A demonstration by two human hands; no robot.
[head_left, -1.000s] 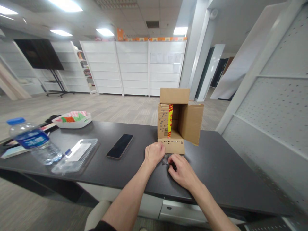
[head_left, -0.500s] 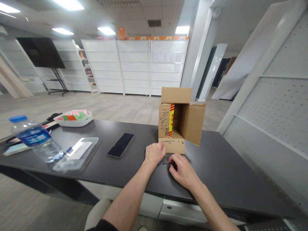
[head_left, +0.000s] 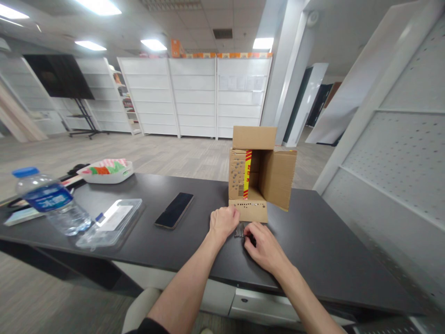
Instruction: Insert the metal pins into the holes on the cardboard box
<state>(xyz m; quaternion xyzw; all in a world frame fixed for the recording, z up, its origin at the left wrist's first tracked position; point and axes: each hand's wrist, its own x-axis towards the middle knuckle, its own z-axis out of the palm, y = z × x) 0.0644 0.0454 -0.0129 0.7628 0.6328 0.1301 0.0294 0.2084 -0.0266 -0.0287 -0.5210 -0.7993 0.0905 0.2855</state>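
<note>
An open cardboard box (head_left: 257,185) stands on its side on the dark table, its lower flap (head_left: 250,211) lying toward me with a row of small holes. My left hand (head_left: 224,221) is closed in a loose fist at the left end of that flap; its fingertips are hidden. Several thin metal screws or nails (head_left: 239,230) lie side by side just in front of the flap, between my hands. Right beside them, my right hand (head_left: 263,245) rests with curled fingers over something dark that I cannot make out.
Left of my hands lie a phone (head_left: 174,210), a clear plastic case (head_left: 111,222) and a tilted water bottle (head_left: 50,202). Farther back is a white basket (head_left: 107,176) with colourful packets. A perforated panel (head_left: 399,176) rises on the right.
</note>
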